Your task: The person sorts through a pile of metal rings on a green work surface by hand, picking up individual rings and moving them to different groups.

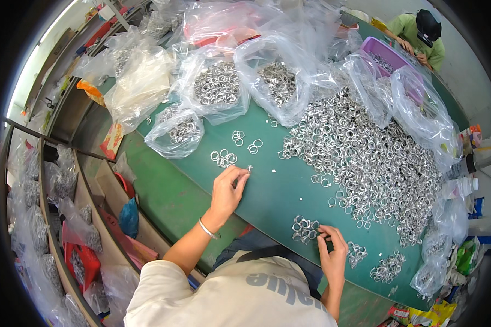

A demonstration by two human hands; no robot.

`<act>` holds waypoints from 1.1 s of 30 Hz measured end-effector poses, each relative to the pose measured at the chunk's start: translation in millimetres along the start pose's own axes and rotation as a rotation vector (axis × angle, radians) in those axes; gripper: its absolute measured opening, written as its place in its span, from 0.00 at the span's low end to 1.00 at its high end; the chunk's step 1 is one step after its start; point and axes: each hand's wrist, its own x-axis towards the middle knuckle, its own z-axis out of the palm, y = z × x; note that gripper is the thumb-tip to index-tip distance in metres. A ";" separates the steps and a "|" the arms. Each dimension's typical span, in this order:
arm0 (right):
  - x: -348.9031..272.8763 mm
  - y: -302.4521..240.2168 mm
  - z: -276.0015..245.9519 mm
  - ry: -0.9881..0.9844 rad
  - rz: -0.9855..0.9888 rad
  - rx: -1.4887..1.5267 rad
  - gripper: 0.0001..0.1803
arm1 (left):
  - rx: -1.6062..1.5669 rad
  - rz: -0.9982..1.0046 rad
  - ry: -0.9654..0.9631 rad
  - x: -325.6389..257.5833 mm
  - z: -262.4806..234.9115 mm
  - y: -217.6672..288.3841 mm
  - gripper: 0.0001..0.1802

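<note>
My left hand (pixel 227 192), with a silver bracelet on its wrist, pinches a small silver metal ring (pixel 249 168) between thumb and forefinger over the green table. A small group of similar rings (pixel 222 158) lies just beyond those fingers. Further right, my right hand (pixel 333 252) has its fingers curled and its fingertips at the right edge of a ring cluster (pixel 304 229) near the table's front edge. It seems to grip a ring there, though the fingers partly cover it. Two more small ring piles (pixel 388 267) lie to the right of that hand.
A large heap of rings (pixel 365 158) spreads over the table's right side. Clear plastic bags of rings (pixel 216 84) stand at the back, beside a purple bin (pixel 384 53). Shelves with bagged parts (pixel 65 182) line the left. Another person (pixel 417 38) works at the far right.
</note>
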 end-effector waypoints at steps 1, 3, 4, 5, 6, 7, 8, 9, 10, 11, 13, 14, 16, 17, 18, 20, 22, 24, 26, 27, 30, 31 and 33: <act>0.0 0.3 0.1 0.001 0.000 -0.003 0.14 | 0.033 0.086 0.041 1.0 0.2 -5.3 0.05; -1.6 1.3 0.4 0.003 -0.002 -0.011 0.13 | 0.063 0.251 0.036 0.9 -2.5 -5.3 0.07; -1.4 1.5 0.8 -0.001 0.000 -0.008 0.13 | 0.059 0.330 -0.011 -0.4 -2.9 -1.2 0.08; -1.1 1.6 1.4 -0.006 0.002 -0.007 0.13 | 0.034 0.416 -0.065 -2.0 0.3 -0.1 0.09; -0.8 1.5 1.7 -0.011 0.004 -0.007 0.13 | 0.044 0.420 -0.144 -5.4 1.2 7.2 0.10; -0.8 1.1 2.2 -0.011 0.001 -0.013 0.13 | 0.050 0.431 -0.129 -6.9 1.3 10.1 0.10; -0.7 0.5 2.5 -0.011 -0.001 -0.020 0.13 | 0.056 0.441 -0.113 -7.6 0.5 10.9 0.11; -1.2 0.1 2.5 -0.004 -0.003 -0.024 0.13 | 0.099 0.456 0.048 -5.2 -2.2 7.4 0.10; -1.6 -0.6 2.2 -0.002 0.000 -0.023 0.13 | 0.140 0.468 0.208 -1.2 -6.8 -0.2 0.10; -1.9 -1.4 1.7 0.000 0.003 -0.022 0.13 | 0.204 0.373 0.364 7.5 -14.0 -11.8 0.08; -3.3 -1.2 1.2 0.000 0.013 -0.023 0.13 | 0.059 -0.143 0.465 32.9 -36.9 -23.4 0.10; -3.8 -1.1 1.1 -0.007 0.016 -0.020 0.13 | -0.041 -0.162 0.486 39.2 -41.4 -41.1 0.19; -2.8 -1.9 0.9 -0.008 0.014 -0.019 0.13 | 0.071 -0.211 0.450 32.4 -41.5 -42.4 0.25; -1.8 -2.6 1.0 -0.005 0.009 -0.020 0.13 | 0.049 -0.212 0.422 28.7 -36.6 -40.8 0.24; -1.4 -2.7 1.3 -0.004 0.005 -0.021 0.13 | 0.028 -0.214 0.395 23.4 -28.7 -37.4 0.23; -0.5 -3.0 2.7 0.000 -0.013 -0.019 0.13 | -0.087 -0.242 0.327 12.4 -10.2 -31.5 0.12; -1.2 -0.8 1.3 0.004 -0.022 -0.027 0.13 | -0.119 -0.194 0.224 2.0 6.6 -20.9 0.07; 1.3 1.4 1.5 0.001 -0.036 -0.030 0.13 | -0.101 -0.105 0.188 -1.0 18.7 -13.3 0.07; 3.2 0.9 -3.4 0.015 -0.029 -0.053 0.13 | -0.087 -0.030 0.134 -1.5 27.0 -1.6 0.08; 4.6 0.6 -5.9 0.022 -0.024 -0.066 0.12 | -0.081 0.012 0.083 0.5 29.6 3.6 0.09; 13.8 -0.2 -14.0 0.106 -0.044 -0.179 0.12 | -0.053 0.141 -0.097 7.3 41.9 18.7 0.14; 20.7 3.1 -17.5 0.156 -0.086 -0.264 0.13 | -0.036 0.186 -0.177 9.5 48.7 25.0 0.17; 39.0 5.9 -20.3 0.219 -0.105 -0.428 0.17 | 0.016 0.259 -0.289 15.7 64.3 40.2 0.24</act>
